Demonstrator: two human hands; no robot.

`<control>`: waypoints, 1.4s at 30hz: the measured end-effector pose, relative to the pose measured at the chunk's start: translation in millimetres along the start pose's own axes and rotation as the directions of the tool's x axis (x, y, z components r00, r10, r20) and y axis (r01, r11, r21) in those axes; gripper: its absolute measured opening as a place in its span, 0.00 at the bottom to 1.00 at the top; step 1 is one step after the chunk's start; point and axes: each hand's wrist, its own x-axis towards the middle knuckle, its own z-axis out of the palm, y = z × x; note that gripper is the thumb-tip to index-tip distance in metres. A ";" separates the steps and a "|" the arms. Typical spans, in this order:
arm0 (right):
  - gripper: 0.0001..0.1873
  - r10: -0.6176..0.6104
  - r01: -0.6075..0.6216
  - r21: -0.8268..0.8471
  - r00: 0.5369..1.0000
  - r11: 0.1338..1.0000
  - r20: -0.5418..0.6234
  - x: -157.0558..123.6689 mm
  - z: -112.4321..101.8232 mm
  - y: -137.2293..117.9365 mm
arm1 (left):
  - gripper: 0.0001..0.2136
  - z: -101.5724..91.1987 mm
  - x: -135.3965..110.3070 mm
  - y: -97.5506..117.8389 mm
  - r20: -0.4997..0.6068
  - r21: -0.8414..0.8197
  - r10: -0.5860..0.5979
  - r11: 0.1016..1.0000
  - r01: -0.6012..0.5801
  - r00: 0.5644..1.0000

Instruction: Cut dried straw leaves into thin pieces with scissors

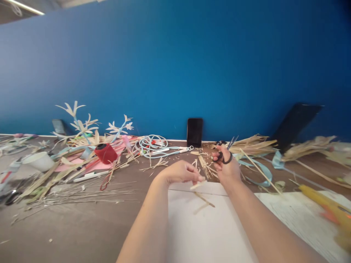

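Observation:
Between its fingertips my left hand [184, 172] pinches a short pale strip [197, 185], which looks like dried husk or straw. This strip hangs just over the far part of a white sheet of paper [197, 226]. A thin brownish strip [204, 199] lies on the paper below it. My right hand [227, 166] has its fingers in the dark handles of a pair of scissors [232, 142], whose blades point up and away from me, slightly apart. Small cut straw pieces [205, 164] are scattered on the table between both hands.
A black phone [194, 132] leans on the blue partition [175, 65]. Coiled pale-blue cord [153, 146], a red spool [105, 153], a white cup [38, 161] and husk flowers [82, 124] are at left. Husk bundles [252, 145], blue ribbon [261, 170] and a yellow glue gun [323, 202] lie right.

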 end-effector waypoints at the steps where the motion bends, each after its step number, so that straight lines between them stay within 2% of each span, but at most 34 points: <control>1: 0.22 0.000 0.000 0.003 1.000 1.000 0.007 -0.1 0.1 0.1 | 0.17 0.4 1.7 -0.5 -0.045 0.071 -0.002 0.997 0.005 0.999; 3: 0.22 0.000 0.000 0.004 1.000 1.000 0.021 -0.3 -0.1 1.6 | 0.17 3.8 9.3 -3.4 -0.256 0.203 -0.002 0.978 0.056 0.967; 5: 0.22 0.001 -0.001 0.000 0.999 1.000 0.034 0.0 -0.9 3.9 | 0.12 11.1 19.7 -7.1 -0.443 0.339 0.024 0.930 0.143 0.896; 9: 0.22 -0.007 0.008 -0.026 0.998 1.000 0.057 0.7 -2.4 7.2 | 0.08 32.5 36.1 -12.8 -0.478 0.642 0.105 0.719 0.266 0.872; 11: 0.22 -0.012 0.014 -0.037 0.998 0.999 0.054 0.2 -2.0 6.8 | 0.08 41.7 39.6 -14.1 -0.477 0.719 0.133 0.628 0.299 0.869; 13: 0.23 -0.010 0.012 -0.041 0.999 0.999 0.050 -0.7 -1.1 5.6 | 0.07 47.2 40.7 -14.5 -0.476 0.750 0.152 0.585 0.309 0.866; 17: 0.23 0.003 0.000 -0.042 0.999 0.999 0.048 -2.3 0.5 3.3 | 0.08 45.6 39.1 -13.7 -0.505 0.698 0.109 0.636 0.331 0.856; 21: 0.24 0.020 -0.019 -0.033 0.999 0.999 0.035 -2.7 0.8 3.3 | 0.12 37.4 38.5 -14.2 -0.629 0.615 0.125 0.684 0.392 0.768; 23: 0.25 0.026 -0.025 -0.022 0.999 0.999 0.036 -2.8 0.8 4.4 | 0.12 35.7 40.2 -15.6 -0.650 0.621 0.158 0.675 0.399 0.743; 30: 0.25 0.018 -0.015 -0.048 0.998 0.999 0.054 -3.5 2.0 10.6 | 0.11 43.6 52.9 -19.1 -0.605 0.684 0.192 0.621 0.382 0.773; 34: 0.25 0.005 0.000 -0.078 0.998 0.997 0.065 -3.2 1.9 13.2 | 0.10 47.3 56.9 -18.1 -0.581 0.690 0.172 0.622 0.369 0.796; 37: 0.24 0.004 0.002 -0.086 0.997 0.996 0.076 -3.1 2.1 13.7 | 0.09 47.7 58.8 -18.3 -0.593 0.668 0.157 0.643 0.373 0.790; 42: 0.23 0.009 0.000 -0.092 0.995 0.996 0.095 -4.1 4.0 11.9 | 0.06 46.1 61.2 -20.6 -0.627 0.565 0.085 0.734 0.377 0.774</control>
